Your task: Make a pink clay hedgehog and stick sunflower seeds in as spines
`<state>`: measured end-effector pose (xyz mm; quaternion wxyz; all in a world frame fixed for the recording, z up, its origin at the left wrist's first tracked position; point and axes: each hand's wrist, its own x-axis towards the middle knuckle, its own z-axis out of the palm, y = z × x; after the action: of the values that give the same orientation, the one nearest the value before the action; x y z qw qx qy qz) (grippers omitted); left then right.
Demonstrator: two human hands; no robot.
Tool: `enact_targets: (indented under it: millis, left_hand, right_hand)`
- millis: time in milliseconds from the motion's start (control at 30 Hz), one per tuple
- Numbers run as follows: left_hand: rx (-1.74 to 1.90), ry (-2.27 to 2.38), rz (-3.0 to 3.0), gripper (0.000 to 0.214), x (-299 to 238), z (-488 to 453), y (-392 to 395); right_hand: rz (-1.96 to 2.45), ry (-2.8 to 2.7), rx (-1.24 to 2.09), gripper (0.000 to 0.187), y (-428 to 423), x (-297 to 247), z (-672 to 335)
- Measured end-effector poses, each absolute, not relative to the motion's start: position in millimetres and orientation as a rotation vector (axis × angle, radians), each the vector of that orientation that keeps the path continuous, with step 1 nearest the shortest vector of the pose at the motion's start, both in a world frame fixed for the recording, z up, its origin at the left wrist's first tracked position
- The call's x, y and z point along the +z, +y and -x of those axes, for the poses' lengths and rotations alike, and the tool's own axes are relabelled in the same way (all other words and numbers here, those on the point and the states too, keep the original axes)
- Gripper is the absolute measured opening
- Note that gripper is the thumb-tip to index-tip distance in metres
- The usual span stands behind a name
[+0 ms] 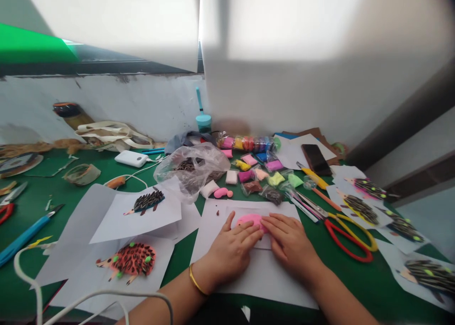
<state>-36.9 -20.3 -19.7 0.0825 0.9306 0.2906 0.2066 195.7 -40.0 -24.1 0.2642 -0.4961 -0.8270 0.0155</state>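
Observation:
My left hand [232,249] and my right hand [289,242] lie side by side on a white sheet of paper [256,273] near the table's front edge. The fingers of both hands are stretched out flat and press on a flattened piece of pink clay [250,219] that lies on the paper. A gold bangle [195,281] circles my left wrist. Part of the clay is hidden under my fingertips.
Red and yellow scissors [350,237] lie right of my hands. Small bags of coloured clay [259,173] and a plastic bag of seeds [194,166] sit behind. Paper hedgehog crafts [133,261] lie left and right. A phone [315,159], a power bank [131,158] and blue tools [24,235] rest on the green table [359,287].

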Motion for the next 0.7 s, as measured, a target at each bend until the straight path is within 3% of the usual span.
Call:
enact_targets:
  millis: [200,700]
  left_hand:
    - [0.621,0.865,-2.757,0.055,-19.8,32.7,-21.5]
    - [0.709,0.855,-2.74,0.048,-12.3,31.7,-20.9]
  right_hand:
    - [1.318,-2.263,-0.006,0.034,-38.5,-22.9,-191.4]
    - [1.323,-2.307,-0.026,0.039,-38.1,-27.5,-195.7]
